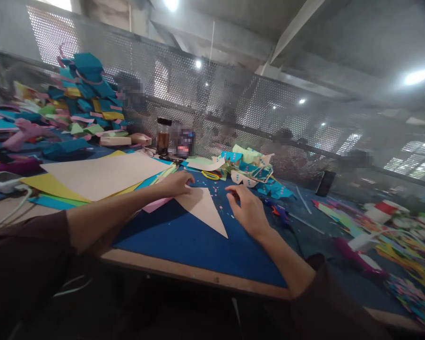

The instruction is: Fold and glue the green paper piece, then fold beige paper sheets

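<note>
A pale pink-beige triangle of paper [201, 208] lies on the blue table top in front of me, one point towards the near edge. At its upper left corner is my left hand [177, 184], fingers bent and a little apart; whether they press on the sheet is hard to see. My right hand [248, 210] hovers to the right of the triangle, holding nothing, with thumb and fingers apart. Part of a pink paper piece [157, 204] shows under my left forearm. Small paper bits [215, 191] are scattered between the hands, near yellow-handled scissors [211, 174].
Large coloured sheets [106, 174] are stacked at left, before a tall blue paper construction [87, 89]. A lidded jar [163, 134] stands at the back. Folded dotted paper pieces [250, 167] and a blue glue gun [279, 212] lie beyond my right hand. Paper strips [403, 259] spread far right.
</note>
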`<state>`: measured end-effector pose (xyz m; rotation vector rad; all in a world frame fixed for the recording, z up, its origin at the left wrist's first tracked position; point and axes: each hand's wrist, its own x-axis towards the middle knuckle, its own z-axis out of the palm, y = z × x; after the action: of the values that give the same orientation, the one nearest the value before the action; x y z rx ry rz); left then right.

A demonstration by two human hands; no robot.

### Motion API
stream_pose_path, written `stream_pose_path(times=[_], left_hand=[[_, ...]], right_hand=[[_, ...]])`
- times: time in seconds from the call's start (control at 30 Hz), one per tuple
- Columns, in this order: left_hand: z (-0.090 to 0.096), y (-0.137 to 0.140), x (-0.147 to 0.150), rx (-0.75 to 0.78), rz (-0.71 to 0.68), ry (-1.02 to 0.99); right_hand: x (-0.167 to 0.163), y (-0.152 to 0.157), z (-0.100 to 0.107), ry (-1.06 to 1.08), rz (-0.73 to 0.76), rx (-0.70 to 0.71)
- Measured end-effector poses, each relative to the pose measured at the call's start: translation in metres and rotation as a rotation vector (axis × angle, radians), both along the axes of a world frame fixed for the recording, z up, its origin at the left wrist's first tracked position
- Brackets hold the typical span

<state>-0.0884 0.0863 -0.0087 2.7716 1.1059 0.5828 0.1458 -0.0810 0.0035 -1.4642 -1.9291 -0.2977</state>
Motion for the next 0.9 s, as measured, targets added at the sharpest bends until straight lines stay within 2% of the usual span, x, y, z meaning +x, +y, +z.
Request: stream_pose_path(times=[0.13,0.27,0.53,0.9], left_hand=[[0.003,0.003,0.001,-0.02,-0.035,-0.149],[0.007,0.005,0.001,-0.137,-0.039,-0.286],[0.012,0.01,0.002,-0.255,-0.115,-0.518],[0.017,-0.002,0.006,-0.308,-0.089,-0.646]], right_hand=[[0.004,0.006,-0.008,0.043,0.02,-0.075],[0.007,0.014,-0.016,0.138,0.028,-0.164],[0.007,0.018,-0.017,0.359,0.045,-0.395],[0.015,0.026,-0.024,0.439,0.152,-0.426]])
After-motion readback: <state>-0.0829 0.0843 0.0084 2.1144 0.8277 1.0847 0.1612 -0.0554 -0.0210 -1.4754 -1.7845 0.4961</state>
